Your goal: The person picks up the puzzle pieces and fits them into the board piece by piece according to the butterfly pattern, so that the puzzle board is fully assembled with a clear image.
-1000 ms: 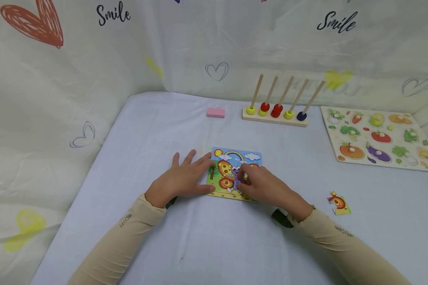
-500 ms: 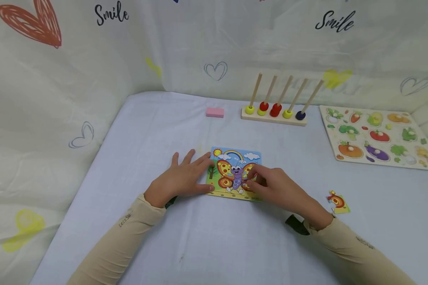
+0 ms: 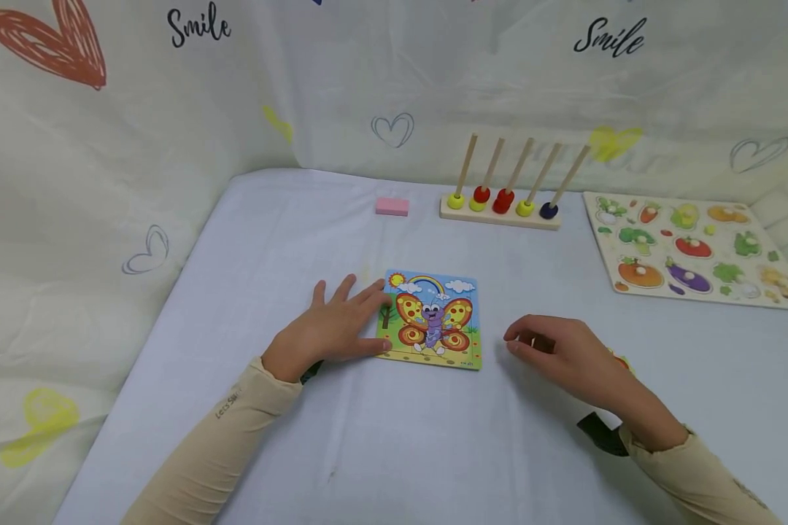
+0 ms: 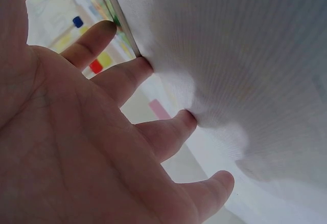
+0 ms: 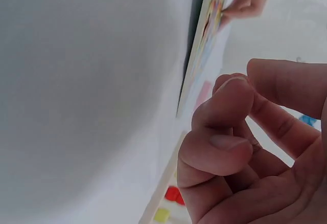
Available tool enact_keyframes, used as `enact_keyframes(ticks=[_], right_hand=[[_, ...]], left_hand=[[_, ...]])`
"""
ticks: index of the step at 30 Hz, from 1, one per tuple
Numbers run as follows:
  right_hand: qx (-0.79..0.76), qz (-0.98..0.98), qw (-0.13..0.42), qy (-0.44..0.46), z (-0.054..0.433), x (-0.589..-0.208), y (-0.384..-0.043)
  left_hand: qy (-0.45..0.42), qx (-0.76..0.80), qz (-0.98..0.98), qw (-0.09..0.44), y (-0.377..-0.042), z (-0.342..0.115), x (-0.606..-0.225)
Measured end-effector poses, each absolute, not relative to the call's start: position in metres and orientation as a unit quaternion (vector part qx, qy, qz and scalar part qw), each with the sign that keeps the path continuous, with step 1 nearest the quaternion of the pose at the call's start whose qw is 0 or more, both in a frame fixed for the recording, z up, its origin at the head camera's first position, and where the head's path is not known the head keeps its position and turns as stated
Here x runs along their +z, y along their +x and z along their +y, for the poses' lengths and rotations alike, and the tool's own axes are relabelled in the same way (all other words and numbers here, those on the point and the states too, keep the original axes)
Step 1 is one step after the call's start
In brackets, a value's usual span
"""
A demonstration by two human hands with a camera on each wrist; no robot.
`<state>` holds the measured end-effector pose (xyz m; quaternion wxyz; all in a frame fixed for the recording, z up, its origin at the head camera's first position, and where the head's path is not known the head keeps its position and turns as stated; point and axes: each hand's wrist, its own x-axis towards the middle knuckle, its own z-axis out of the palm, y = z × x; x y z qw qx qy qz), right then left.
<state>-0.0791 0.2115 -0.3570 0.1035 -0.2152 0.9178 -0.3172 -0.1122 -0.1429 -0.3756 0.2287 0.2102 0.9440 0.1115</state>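
A square butterfly jigsaw puzzle (image 3: pixel 433 332) lies flat on the white cloth, with a butterfly, a rainbow and a sun on it. My left hand (image 3: pixel 331 328) rests spread at its left edge, thumb and forefinger over the border. In the left wrist view the fingers (image 4: pixel 122 81) reach to the puzzle's edge and the cloth. Right of the puzzle, my right hand (image 3: pixel 565 357) hovers over the cloth, fingers loosely curled. The right wrist view shows nothing between its thumb (image 5: pixel 286 83) and fingers. A loose puzzle piece (image 3: pixel 622 361) peeks out behind it, mostly hidden.
Toward the back stand a pink block (image 3: pixel 392 206) and a wooden bead counter (image 3: pixel 499 216) with upright pegs and coloured beads. A vegetable knob-puzzle board (image 3: pixel 663 248) lies at the back right. A printed curtain (image 3: pixel 341 80) hangs behind the table.
My right hand has moved off the puzzle to the right, uncovering the butterfly and now covering most of the loose piece. My left hand has stayed at the puzzle's edge.
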Motion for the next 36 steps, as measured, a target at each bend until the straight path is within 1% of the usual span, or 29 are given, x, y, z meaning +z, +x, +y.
enact_keyframes(ticks=[5, 10, 17, 22, 25, 28, 32, 36], right_hand=[[-0.313, 0.924, 0.088, -0.200, 0.234, -0.358, -0.072], [-0.302, 0.933, 0.059, -0.187, 0.260, -0.362, -0.064], [-0.278, 0.946, 0.046, -0.162, 0.295, -0.368, -0.056], [-0.266, 0.950, 0.028, -0.163, 0.318, -0.371, -0.053], [-0.253, 0.954, 0.031, -0.159, 0.330, -0.374, -0.051], [-0.239, 0.957, 0.046, -0.160, 0.339, -0.377, -0.049], [-0.222, 0.955, 0.034, -0.195, 0.347, -0.383, -0.050], [-0.219, 0.955, 0.030, -0.200, 0.347, -0.386, -0.050]], left_hand=[[0.208, 0.114, 0.944, 0.227, -0.112, -0.143, -0.375], [0.208, 0.114, 0.944, 0.229, -0.112, -0.143, -0.375], [0.209, 0.120, 0.943, 0.228, -0.111, -0.143, -0.375], [0.210, 0.118, 0.944, 0.224, -0.112, -0.144, -0.375], [0.211, 0.120, 0.944, 0.225, -0.112, -0.144, -0.375], [0.211, 0.120, 0.943, 0.227, -0.112, -0.144, -0.375], [0.210, 0.117, 0.944, 0.226, -0.112, -0.144, -0.375], [0.209, 0.119, 0.944, 0.227, -0.113, -0.143, -0.375]])
